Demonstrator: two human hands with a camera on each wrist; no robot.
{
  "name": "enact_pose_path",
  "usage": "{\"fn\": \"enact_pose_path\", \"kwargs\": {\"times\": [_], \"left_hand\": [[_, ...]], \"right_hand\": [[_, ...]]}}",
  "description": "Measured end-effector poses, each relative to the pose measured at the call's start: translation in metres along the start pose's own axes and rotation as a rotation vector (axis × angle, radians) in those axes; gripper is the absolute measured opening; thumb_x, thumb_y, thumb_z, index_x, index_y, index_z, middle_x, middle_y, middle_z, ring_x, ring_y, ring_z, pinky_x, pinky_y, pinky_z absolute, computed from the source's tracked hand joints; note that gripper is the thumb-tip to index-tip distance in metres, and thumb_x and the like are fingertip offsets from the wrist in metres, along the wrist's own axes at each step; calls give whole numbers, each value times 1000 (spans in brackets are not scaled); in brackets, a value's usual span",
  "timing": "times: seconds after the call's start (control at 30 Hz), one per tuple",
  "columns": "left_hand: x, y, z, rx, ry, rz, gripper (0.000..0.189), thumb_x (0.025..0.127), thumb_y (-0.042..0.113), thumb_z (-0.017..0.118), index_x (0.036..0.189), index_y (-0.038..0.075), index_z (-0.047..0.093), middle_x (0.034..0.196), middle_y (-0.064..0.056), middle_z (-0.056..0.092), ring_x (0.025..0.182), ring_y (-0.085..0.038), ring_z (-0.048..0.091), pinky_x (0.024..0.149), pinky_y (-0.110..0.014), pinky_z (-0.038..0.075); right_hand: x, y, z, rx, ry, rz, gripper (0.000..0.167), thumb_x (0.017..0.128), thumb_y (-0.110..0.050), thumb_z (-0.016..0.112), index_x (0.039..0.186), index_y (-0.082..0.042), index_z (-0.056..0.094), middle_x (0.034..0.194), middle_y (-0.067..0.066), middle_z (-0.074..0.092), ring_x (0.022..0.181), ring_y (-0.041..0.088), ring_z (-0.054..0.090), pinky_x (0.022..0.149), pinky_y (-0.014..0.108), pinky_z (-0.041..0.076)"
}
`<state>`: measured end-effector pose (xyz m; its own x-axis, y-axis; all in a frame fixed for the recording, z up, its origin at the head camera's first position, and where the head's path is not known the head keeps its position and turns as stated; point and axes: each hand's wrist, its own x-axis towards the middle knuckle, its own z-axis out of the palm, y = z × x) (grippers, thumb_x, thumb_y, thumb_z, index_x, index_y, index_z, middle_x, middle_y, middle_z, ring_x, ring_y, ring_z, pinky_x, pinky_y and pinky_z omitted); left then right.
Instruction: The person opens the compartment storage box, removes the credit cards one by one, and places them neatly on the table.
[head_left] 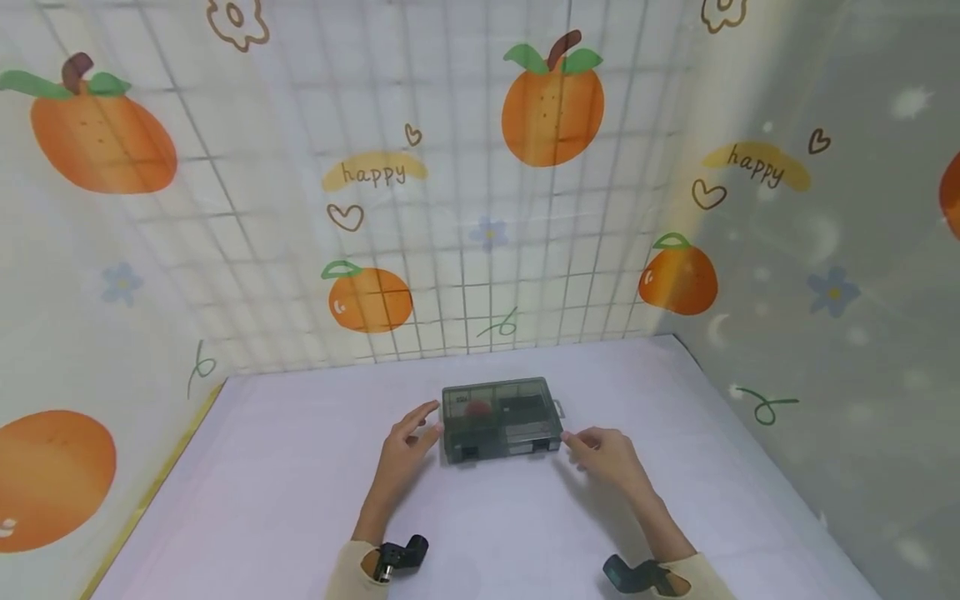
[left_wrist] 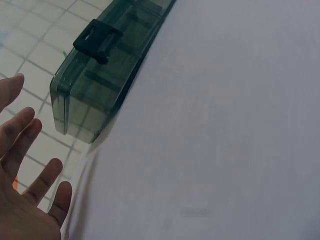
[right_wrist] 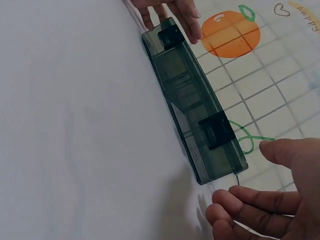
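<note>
A dark green translucent plastic case [head_left: 501, 442] with a lid and two black latches lies flat on the white table, its lid down. Through the lid I make out a red item [head_left: 477, 408] on the left and a dark shape on the right. Beside the case's left end is my left hand [head_left: 402, 454], fingers spread and slightly bent; the left wrist view shows a gap to the case [left_wrist: 95, 82]. My right hand [head_left: 607, 454] is by the front right corner, thumb and fingers apart in the right wrist view, with nothing held between them.
White cloth covers the table [head_left: 300, 483]. Behind it hangs a curtain [head_left: 450, 208] printed with oranges, in front of a grid. More printed curtain stands at the left and right sides. A black camera [head_left: 401, 554] sits on each wrist.
</note>
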<state>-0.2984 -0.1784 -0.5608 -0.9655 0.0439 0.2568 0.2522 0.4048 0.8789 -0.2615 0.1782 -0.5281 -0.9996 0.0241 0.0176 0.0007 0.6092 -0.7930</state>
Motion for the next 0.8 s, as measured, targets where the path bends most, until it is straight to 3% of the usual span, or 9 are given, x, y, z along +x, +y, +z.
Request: {"fn": "enact_pose_path", "kwargs": {"times": [0.27,0.43,0.57,0.8], "left_hand": [[0,-3,9,-20,-26,-16,54,92,52,68,142,35,57,145,16,51,124,-16,50,100,-45,43],[2,0,11,-11,-71,-26,50,94,41,71,142,36,57,144,22,50,127,-17,48,106,-50,39],[1,-3,14,-5,-90,-13,48,94,34,72,141,31,60,146,21,49,129,-18,48,108,-50,38],[2,-2,14,3,-83,43,43,94,34,72,135,20,66,148,15,50,125,-20,49,103,-51,41]], "right_hand": [[2,2,16,138,-35,73,40,95,-42,69,91,-2,74,71,4,68,63,17,63,55,27,53],[5,1,22,195,-55,92,44,96,-44,66,86,-2,74,72,4,68,62,17,61,54,28,51],[3,-1,28,210,-70,101,50,96,-49,63,83,-3,75,71,4,70,60,17,61,53,29,51],[6,-5,38,207,-59,114,53,94,-54,63,80,-4,76,69,3,71,59,17,64,53,29,52]]}}
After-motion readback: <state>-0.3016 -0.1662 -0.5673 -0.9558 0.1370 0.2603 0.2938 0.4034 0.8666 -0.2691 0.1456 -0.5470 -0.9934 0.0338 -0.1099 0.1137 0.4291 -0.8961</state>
